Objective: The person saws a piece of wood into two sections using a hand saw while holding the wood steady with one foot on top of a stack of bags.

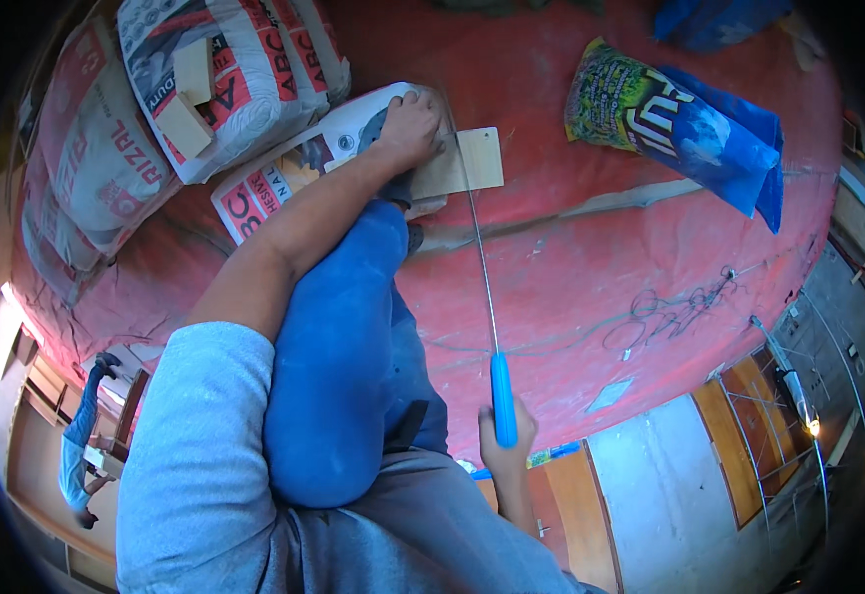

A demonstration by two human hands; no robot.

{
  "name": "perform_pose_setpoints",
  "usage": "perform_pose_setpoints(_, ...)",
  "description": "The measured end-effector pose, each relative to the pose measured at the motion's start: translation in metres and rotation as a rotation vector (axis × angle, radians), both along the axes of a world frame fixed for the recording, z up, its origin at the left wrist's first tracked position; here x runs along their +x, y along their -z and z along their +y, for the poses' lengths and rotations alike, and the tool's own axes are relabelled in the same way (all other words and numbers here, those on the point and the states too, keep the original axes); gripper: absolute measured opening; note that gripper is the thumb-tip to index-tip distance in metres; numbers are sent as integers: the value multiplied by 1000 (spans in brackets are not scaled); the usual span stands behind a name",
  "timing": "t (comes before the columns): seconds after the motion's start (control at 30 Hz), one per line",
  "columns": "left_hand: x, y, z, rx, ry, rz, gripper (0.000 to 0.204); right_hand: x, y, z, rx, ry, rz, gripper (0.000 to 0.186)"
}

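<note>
My left hand (407,129), fingers curled, presses at the left end of a pale wooden board (477,163) with a small hole in one corner. The board lies on a white printed sack (259,193), beside my foot, which is mostly hidden under that hand and forearm. A long, narrow saw blade (479,247), seen nearly edge-on, crosses the board. My right hand (500,433) is closed round its blue handle (502,386) lower in the view. My blue-clad knee (323,396) is bent beneath my left arm.
Full sacks (91,158) and small wood pieces (190,74) lie upper left. A green-and-blue bag (680,148) lies upper right on red sheeting (571,287), with tangled cord (655,317) below. Another person (81,455) is at far left; metal framework (769,426) is at lower right.
</note>
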State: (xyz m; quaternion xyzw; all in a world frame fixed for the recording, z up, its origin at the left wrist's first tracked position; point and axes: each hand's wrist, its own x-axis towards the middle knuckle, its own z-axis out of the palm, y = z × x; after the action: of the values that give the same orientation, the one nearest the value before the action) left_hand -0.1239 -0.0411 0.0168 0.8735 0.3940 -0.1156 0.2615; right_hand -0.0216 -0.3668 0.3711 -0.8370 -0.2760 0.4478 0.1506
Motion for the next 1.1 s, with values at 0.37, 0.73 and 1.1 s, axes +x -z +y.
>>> perform_pose_setpoints(0.37, 19, 5, 1, 52, 28, 42, 39, 7, 257, 203, 324, 3, -85, 18)
perform_pose_setpoints(0.73, 8, -8, 1, -22, 18, 34, 48, 3, 76, 40, 89, -34, -21, 12)
perform_pose_setpoints(1.1, 10, -10, 1, -20, 0, -5, 43, 21, 214, 108, 416, 22, 47, 13)
